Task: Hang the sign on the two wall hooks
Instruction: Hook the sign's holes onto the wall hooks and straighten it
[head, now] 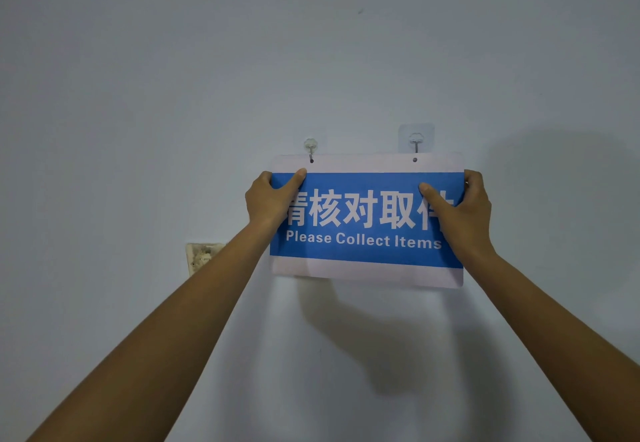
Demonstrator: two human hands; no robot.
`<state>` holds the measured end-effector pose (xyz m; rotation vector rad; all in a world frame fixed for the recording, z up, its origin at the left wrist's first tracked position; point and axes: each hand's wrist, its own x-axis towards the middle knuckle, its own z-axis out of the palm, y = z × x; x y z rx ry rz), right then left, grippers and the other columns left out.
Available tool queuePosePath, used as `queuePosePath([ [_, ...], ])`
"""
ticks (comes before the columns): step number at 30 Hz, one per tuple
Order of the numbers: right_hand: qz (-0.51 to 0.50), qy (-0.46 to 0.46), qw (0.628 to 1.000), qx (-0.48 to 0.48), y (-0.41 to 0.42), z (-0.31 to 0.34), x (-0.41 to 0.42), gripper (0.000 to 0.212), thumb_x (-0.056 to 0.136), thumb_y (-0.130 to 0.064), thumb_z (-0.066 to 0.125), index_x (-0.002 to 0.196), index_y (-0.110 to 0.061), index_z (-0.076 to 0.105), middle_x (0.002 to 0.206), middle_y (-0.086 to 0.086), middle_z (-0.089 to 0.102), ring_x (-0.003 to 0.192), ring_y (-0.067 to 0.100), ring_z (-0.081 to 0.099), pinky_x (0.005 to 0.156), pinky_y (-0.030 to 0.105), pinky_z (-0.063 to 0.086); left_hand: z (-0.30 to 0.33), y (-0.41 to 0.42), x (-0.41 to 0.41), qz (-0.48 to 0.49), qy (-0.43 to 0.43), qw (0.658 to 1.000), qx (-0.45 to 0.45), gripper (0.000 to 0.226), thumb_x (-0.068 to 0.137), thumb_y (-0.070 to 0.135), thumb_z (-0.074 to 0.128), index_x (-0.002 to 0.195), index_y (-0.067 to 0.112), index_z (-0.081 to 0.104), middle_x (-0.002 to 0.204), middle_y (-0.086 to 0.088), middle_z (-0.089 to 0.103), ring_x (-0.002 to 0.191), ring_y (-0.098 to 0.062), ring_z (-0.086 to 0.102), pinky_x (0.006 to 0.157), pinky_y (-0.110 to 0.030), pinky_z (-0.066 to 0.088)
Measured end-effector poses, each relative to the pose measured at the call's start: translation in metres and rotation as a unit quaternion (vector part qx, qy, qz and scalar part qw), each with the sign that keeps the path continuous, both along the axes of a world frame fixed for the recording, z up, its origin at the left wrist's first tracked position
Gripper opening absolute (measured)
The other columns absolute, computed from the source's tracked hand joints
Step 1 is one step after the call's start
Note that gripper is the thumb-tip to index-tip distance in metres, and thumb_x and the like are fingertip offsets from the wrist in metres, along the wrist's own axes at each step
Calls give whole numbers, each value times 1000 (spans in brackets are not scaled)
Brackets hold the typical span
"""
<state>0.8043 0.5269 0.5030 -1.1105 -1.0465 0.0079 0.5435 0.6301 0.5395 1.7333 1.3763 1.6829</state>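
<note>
At the far left, low on the pale wall (138, 95), sits a worn, discoloured wall plate (201, 257), partly hidden by the left forearm. The left hand (268, 199) grasps the left edge of the sign (363, 270), thumb lying across the front at the top of the blue band and the other fingers hidden behind the board. Above it, the left hook (310, 147) is stuck to the wall, its metal tip lying over the sign's left hole (311, 161); whether it passes through the hole cannot be told. The sign, white with a blue band reading "Please Collect Items" under large Chinese characters, is held flat against the wall just below both hooks. The right hole (415, 159) sits just under the right hook (415, 141), whose wire ends at the sign's top edge, above the hole. The right hand (464, 213) clasps the sign's right edge, thumb pressed on the front and fingers curled around the edge.
</note>
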Motion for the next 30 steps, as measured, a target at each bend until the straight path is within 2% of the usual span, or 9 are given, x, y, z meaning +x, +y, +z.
queuePosePath([
  [5, 3, -3, 1000, 10, 0, 1, 2, 50, 82, -33, 70, 117, -8, 44, 105, -3, 60, 76, 0, 60, 59, 1, 47, 5, -2, -8, 73, 136, 988, 20, 60, 78, 72, 51, 81, 12, 53, 73, 3, 62, 64, -13, 58, 56, -22, 40],
  [9, 14, -13, 1000, 20, -2, 4, 3, 49, 82, -32, 71, 116, -9, 43, 104, -4, 60, 77, 1, 63, 59, 5, 50, 16, -12, -12, 192, 317, 928, 29, 64, 80, 77, 36, 76, 16, 55, 68, 1, 58, 63, -19, 56, 58, -29, 41],
  [13, 18, -26, 999, 21, -2, 7, 5, 46, 82, -35, 71, 111, -16, 42, 104, -4, 63, 82, 8, 67, 68, 20, 56, 25, -28, -1, 260, 380, 882, 104, 51, 89, 61, 41, 88, 13, 57, 77, -4, 59, 66, -21, 55, 57, -31, 40],
  [15, 23, -30, 999, 19, -1, 8, 7, 44, 81, -36, 71, 109, -21, 41, 102, -5, 63, 83, 10, 68, 71, 26, 56, 29, -37, 15, 221, 383, 875, 199, 39, 93, 44, 44, 99, 8, 57, 88, -8, 61, 74, -25, 58, 60, -35, 46],
  [17, 28, -35, 999, 19, 0, 8, 7, 43, 82, -35, 71, 108, -22, 40, 100, -7, 63, 83, 9, 67, 73, 28, 57, 35, -48, 39, 132, 364, 880, 275, 30, 93, 32, 46, 100, 5, 56, 96, -11, 59, 82, -27, 57, 66, -38, 48],
  [20, 31, -38, 999, 20, -1, 10, 9, 43, 82, -35, 71, 109, -20, 41, 99, -8, 62, 84, 9, 67, 74, 30, 57, 43, -59, 78, 32, 321, 889, 324, 23, 93, 24, 48, 100, 3, 56, 104, -13, 57, 93, -26, 53, 79, -37, 44],
  [24, 34, -42, 998, 18, -2, 12, 10, 47, 82, -37, 71, 112, -16, 42, 99, -9, 61, 83, 10, 67, 73, 30, 58, 53, -53, 108, -18, 310, 904, 293, 30, 96, 30, 45, 110, 7, 57, 115, -10, 58, 105, -25, 50, 90, -35, 37],
  [27, 47, -42, 998, 13, -4, 14, 10, 48, 82, -37, 70, 114, -14, 42, 102, -6, 61, 80, 9, 67, 70, 27, 57, 53, -44, 115, -51, 337, 908, 242, 32, 97, 34, 42, 96, 10, 63, 99, -6, 66, 99, -27, 55, 89, -40, 40],
  [30, 64, -55, 996, -5, -6, 14, 13, 44, 84, -36, 67, 112, -17, 40, 97, -11, 58, 75, 6, 66, 67, 21, 55, 49, -41, 115, -87, 308, 923, 213, 30, 96, 35, 44, 92, 15, 66, 87, 0, 67, 91, -25, 61, 94, -44, 40],
])
